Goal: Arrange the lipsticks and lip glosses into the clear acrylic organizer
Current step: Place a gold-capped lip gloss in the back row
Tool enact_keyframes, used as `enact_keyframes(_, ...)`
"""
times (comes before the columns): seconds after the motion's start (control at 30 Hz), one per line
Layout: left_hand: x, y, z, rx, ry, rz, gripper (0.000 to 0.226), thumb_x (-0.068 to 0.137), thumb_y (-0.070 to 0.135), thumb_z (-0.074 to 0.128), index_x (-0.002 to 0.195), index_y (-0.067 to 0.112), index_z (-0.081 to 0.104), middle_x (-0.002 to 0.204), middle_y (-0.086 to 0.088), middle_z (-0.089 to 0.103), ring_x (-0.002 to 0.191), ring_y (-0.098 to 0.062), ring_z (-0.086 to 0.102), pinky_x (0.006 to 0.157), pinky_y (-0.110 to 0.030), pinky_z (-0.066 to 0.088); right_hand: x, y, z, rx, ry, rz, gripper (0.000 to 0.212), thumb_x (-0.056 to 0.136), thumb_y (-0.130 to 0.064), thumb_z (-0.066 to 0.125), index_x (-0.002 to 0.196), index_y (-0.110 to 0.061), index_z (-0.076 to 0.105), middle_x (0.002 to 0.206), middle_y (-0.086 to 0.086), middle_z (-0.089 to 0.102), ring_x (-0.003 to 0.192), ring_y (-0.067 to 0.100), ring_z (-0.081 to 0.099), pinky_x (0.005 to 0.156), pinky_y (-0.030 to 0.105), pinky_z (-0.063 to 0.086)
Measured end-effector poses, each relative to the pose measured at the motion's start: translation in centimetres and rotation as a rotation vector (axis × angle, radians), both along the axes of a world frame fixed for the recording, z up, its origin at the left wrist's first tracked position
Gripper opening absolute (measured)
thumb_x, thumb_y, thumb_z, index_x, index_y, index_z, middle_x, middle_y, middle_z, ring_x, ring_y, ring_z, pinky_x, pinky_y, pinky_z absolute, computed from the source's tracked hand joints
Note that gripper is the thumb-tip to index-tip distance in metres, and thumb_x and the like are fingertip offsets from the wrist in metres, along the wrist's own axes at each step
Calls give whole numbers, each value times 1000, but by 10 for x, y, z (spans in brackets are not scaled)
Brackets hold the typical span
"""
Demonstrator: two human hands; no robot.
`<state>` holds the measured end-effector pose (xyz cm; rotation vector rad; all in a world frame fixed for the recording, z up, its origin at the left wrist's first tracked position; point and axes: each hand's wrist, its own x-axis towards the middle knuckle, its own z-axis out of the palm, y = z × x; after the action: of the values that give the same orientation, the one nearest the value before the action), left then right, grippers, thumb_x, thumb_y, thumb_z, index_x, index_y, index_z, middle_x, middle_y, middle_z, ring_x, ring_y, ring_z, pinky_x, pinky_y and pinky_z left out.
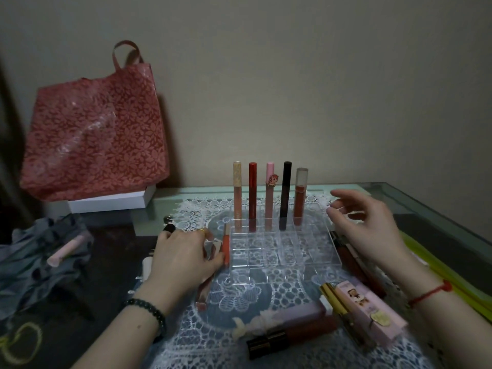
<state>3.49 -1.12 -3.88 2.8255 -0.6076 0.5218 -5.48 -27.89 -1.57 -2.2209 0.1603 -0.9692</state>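
Since the head view is the only one, organizer: clear organizer (285,265) sits mid lace mat (239,302), between both hands, likely for easy reach.
Back row: five tubes (270,193) upright in far compartments; nearer compartments unfilled, probably so tall ones stay behind.
Left hand: left hand (178,257) curls fingers and thumb onto orange tube (226,243), which lies just beside organizer's left wall; probably next in.
Right hand: right hand (372,227) relaxed, holds nothing, hovers by right wall, maybe to steady.
Loose: dark tube (292,334), pink box (370,304) near front, unsorted.
Hidden: grip partly under knuckles; another tube (206,286) runs under left palm; brown tube (346,251) partly behind right wrist; dividers hard to count, dim.
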Motion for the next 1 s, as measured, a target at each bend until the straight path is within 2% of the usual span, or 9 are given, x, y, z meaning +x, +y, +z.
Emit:
enact_keyframes(0.13, 0, 0, 0, -32, 40, -8, 32, 78, 56, 51, 104, 36, 53, 73, 15, 63, 75, -5, 48, 89, -33, 30, 0, -1, -3, -18, 21, 17, 29, 81, -22, 61, 109, -27, 57, 86, -14, 60, 82, 1, 56, 68, 16, 43)
enact_keyframes(0.27, -2, -2, -2, -107, 28, -17, 37, 78, 52, 55, 110, 34, 52, 66, 15, 58, 65, -3, 45, 84, -31, 34, -2, 0, -3, -47, 28, 17, 28, 83, -22, 60, 110, -28, 56, 86, -14, 60, 83, 1, 55, 70, 19, 42)
enact_keyframes(0.43, -6, 1, 8, -295, -125, 3, 42, 78, 45, 58, 116, 27, 53, 66, 12, 62, 62, -6, 53, 52, -24, 37, -5, 4, -1, -106, -25, -5, 27, 83, -18, 59, 106, -31, 56, 82, -17, 59, 80, -3, 54, 69, 17, 41)
enact_keyframes(0.53, -9, 4, 23, -521, -208, -55, 36, 74, 39, 64, 109, 30, 58, 66, 16, 60, 59, -2, 56, 51, -22, 40, -7, 10, 3, -110, -68, 4, 26, 82, -17, 60, 105, -30, 58, 83, -18, 60, 80, -5, 54, 70, 12, 40)
enact_keyframes(0.6, -13, 1, 31, -719, -203, -161, 27, 73, 33, 67, 100, 36, 60, 70, 15, 63, 58, 1, 60, 49, -12, 44, -10, 18, 7, -85, -95, 65, 26, 81, -17, 60, 104, -31, 58, 85, -18, 61, 83, -5, 55, 69, 6, 42)
enact_keyframes(0.67, -21, -5, 34, -922, -158, -314, 27, 73, 22, 70, 93, 39, 62, 72, 15, 67, 63, 4, 62, 52, -5, 44, -14, 29, 12, -62, -89, 164, 28, 79, -21, 59, 102, -35, 55, 87, -18, 60, 87, -5, 54, 73, 3, 42)
enact_keyframes(0.77, -33, -20, 33, -1144, -23, -482, 27, 70, 20, 72, 89, 37, 63, 80, 20, 69, 68, 4, 64, 59, -5, 46, -20, 46, 15, -54, -30, 298, 34, 76, -24, 62, 104, -40, 51, 92, -16, 61, 87, -3, 55, 76, 7, 43)
enact_keyframes(0.9, -41, -36, 23, -1294, 160, -550, 28, 61, 29, 70, 89, 31, 67, 83, 9, 72, 75, -3, 68, 65, -10, 50, -22, 67, 10, -19, 68, 413, 43, 74, -25, 69, 104, -47, 49, 93, -19, 59, 88, -3, 55, 77, 10, 46)
enact_keyframes(1.0, -44, -41, 18, -1351, 222, -574, 33, 56, 32, 72, 89, 29, 67, 82, 5, 72, 72, -6, 68, 64, -12, 50, -21, 78, 4, 11, 92, 452, 41, 71, -25, 72, 102, -44, 53, 89, -16, 61, 83, 1, 58, 75, 18, 50)
